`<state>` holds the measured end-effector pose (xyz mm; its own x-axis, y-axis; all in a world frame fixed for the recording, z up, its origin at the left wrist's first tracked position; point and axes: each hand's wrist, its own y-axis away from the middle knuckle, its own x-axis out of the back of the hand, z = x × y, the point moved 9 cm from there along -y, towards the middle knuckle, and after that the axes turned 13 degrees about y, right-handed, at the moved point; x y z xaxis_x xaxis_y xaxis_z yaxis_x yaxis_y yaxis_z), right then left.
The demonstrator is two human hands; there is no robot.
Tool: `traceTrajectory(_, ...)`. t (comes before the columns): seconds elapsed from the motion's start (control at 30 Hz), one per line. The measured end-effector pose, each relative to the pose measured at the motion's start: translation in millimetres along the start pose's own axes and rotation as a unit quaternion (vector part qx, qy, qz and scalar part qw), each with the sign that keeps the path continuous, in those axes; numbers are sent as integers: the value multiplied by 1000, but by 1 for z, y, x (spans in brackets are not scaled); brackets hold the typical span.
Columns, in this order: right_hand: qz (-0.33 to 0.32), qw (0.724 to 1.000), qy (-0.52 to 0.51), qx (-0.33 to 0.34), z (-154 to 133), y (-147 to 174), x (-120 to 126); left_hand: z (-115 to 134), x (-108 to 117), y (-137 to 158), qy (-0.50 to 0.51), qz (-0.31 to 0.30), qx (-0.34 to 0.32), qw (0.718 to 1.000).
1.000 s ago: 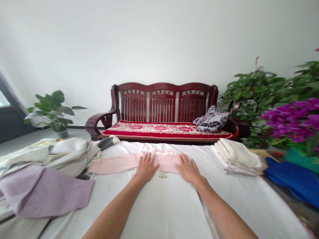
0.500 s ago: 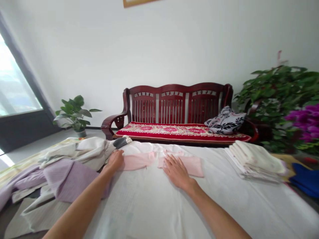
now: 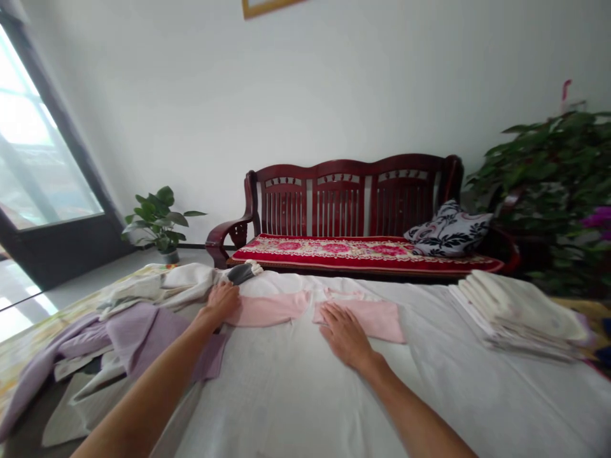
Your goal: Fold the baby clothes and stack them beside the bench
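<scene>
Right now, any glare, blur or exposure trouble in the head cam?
Head view: door glass nearly blown out, glare patches on the floor; head view, right edge: foliage dark and soft; head view, centre: left hand, right hand and pink sleeves slightly soft but readable.

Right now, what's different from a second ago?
The left hand moved left along the pink cloth, toward the heap of clothes; whether it grips is unclear. The right hand moved left too, lying flat on the cloth. The view turned left. The folded stack and cushion stayed put.
</scene>
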<state>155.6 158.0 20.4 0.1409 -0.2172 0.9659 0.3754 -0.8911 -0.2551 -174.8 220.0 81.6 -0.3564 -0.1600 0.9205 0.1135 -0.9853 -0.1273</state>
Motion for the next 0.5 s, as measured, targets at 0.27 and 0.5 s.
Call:
traceTrajectory(0.27,117,945,-302,-52,14,6,17,98,-15,10,250,-73,-32,965)
traceTrajectory(0.5,-11,707,-677,-204,33,9,-11,199,-101,68,681,-246,17,690)
